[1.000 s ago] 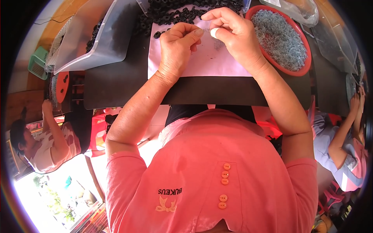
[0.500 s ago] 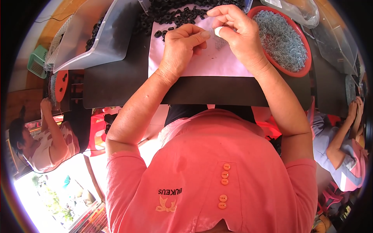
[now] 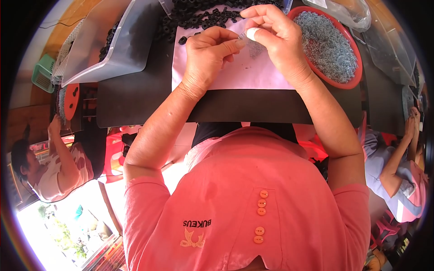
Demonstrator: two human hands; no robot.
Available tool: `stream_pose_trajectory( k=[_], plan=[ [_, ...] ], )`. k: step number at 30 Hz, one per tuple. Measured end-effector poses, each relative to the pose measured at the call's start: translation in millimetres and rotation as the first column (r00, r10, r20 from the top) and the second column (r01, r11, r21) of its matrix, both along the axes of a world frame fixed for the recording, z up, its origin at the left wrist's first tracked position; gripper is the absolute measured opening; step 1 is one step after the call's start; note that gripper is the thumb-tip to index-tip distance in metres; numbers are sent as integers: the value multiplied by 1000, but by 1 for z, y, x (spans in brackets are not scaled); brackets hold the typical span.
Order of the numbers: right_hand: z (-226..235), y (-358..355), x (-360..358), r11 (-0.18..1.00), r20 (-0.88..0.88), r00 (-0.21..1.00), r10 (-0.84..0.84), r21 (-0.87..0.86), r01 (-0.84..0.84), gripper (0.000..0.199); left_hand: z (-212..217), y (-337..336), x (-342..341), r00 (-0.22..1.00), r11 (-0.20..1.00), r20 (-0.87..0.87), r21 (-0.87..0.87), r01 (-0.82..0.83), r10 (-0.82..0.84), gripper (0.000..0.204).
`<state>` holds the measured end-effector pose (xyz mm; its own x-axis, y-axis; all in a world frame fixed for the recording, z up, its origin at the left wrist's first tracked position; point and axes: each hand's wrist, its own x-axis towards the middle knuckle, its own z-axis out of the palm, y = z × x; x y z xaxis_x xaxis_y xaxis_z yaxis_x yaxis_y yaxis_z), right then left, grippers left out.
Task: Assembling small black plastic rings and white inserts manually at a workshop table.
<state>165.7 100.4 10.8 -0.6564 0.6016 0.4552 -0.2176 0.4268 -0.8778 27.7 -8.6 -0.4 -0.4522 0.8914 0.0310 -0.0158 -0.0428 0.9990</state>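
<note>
My left hand [image 3: 207, 55] is closed over a pink sheet [image 3: 235, 81], thumb pressed to the bent fingers in a pinch. What lies inside that pinch is too small to name. Close beside it, my right hand [image 3: 281, 43] brings thumb and index finger together near the left fingertips; something tiny may be between them, but its kind does not show. A white covering wraps the right thumb's tip. Between and behind the hands lies a small heap of shiny little pieces [image 3: 257, 51] on the sheet. Several small black ring-like parts [image 3: 212, 20] are spread along its far edge.
A red oval tray [image 3: 359, 74] full of shiny small pieces stands at the right. To the left a translucent bin [image 3: 108, 67] lies tilted with black parts inside. A plastic bag [image 3: 357, 16] rests at far right. One person [image 3: 58, 167] works at left, another [image 3: 398, 171] at right.
My right thumb has shifted slightly left, toward the left fingertips. My left hand has moved a little to the left and now covers a black part near it.
</note>
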Motion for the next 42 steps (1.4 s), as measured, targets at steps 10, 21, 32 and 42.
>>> stream_pose_trajectory(
  k=[10,21,32,42],
  plan=[
    [2,-1,-1,995,126,991,48,85,-59,23,-4,-1,6,966,992,-254,127,-23,55,12],
    [-4,2,-2,997,71,995,74,-18,-73,27,2,0,5,996,1000,-87,-20,-7,6,12],
    [6,0,-1,979,113,985,131,-170,-111,26,6,2,-2,997,999,66,3,43,-43,14],
    [7,-1,-3,968,115,986,122,-232,-92,27,1,3,-6,988,995,146,97,31,-45,9]
  ],
)
